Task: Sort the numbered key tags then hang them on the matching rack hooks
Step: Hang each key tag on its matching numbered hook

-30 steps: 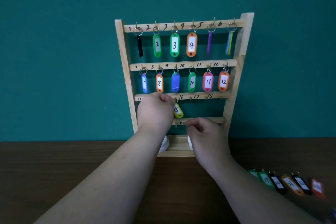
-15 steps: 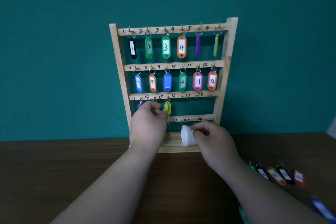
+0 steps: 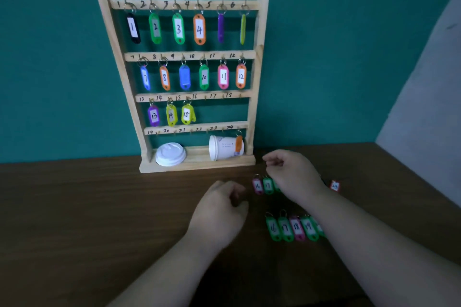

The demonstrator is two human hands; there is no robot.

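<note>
Rack — only partly filled.

Toppled cup in rack's lower-right corner

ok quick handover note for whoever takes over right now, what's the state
Left hand: loosely curled over the table, empty.
Right hand: curled above the far tag row, grip unclear.
Done: rack holds tags at 1 to 15, plus an orange tag at 24.
Left: hooks 16 to 23 bare; loose tags lie in two rows on the table.
</note>
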